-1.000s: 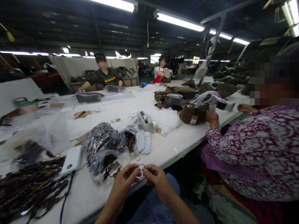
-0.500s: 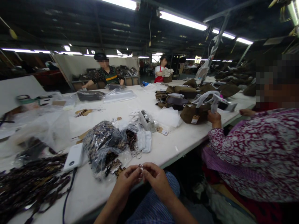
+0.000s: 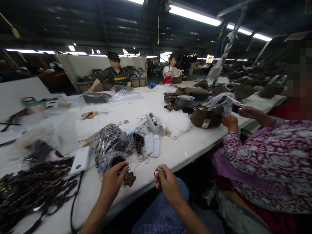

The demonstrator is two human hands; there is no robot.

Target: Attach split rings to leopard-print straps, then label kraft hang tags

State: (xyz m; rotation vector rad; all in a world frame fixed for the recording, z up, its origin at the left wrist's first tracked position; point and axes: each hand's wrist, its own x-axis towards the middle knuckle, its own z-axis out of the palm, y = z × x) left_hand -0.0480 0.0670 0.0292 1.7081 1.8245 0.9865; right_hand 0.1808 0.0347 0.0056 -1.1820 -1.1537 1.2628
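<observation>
Pinching a ring between thumb and forefinger of the right hand, and a spotted charm by its top in the left hand — holding the two apart, near the edge of the table. Facing a filled plastic bag just beyond the left hand, loose rings farther out between both hands, and a tape dispenser beyond those. Flanked, left of the left hand, by a white device and a dark heap.

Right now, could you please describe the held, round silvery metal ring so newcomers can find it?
Find the near edge of the white table, then the camera wearer's right hand. It pinches the round silvery metal ring, unlike similar rings on the table.
</observation>
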